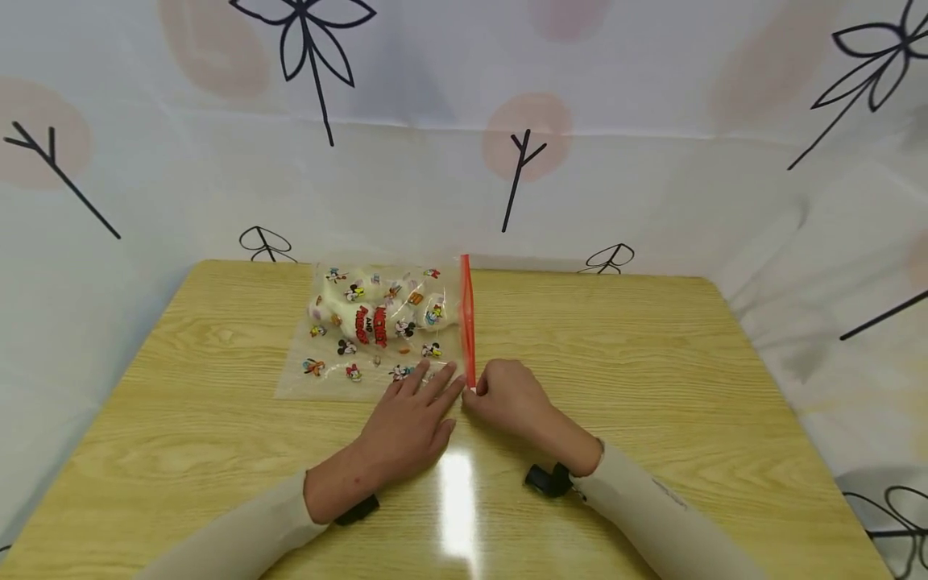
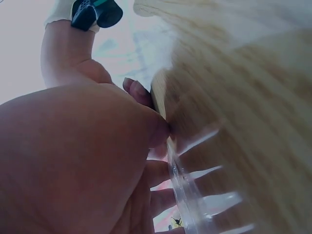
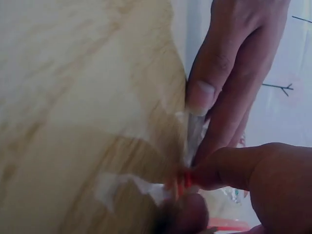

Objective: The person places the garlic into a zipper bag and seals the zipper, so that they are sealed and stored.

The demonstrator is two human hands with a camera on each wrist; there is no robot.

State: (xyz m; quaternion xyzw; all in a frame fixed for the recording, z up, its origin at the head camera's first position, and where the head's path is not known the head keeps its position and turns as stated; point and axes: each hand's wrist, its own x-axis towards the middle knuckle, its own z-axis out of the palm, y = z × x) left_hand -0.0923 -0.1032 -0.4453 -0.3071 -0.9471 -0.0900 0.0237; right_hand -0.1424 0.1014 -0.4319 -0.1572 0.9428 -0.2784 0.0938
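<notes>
A clear zip bag [image 1: 333, 358] with cartoon prints and red lettering lies on the table, its red zip strip [image 1: 467, 322] at the right side. Inside is a pale, lumpy object [image 1: 348, 321]; the prints partly cover it and I cannot tell its kind. My left hand [image 1: 409, 423] rests with spread, straight fingers on the near edge of the bag, close to the strip. With thumb and finger, my right hand [image 1: 511, 395] pinches the near end of the red strip. The right wrist view shows that pinch close up, with the left hand [image 3: 231, 63] beside it.
The bag lies on a wooden table [image 1: 616, 338], which has a bright reflection near its front. Behind and beside the table hangs a pale cloth [image 1: 406, 185] with leaf and stem drawings. Dark wrist devices [image 1: 547, 481] sit below both wrists.
</notes>
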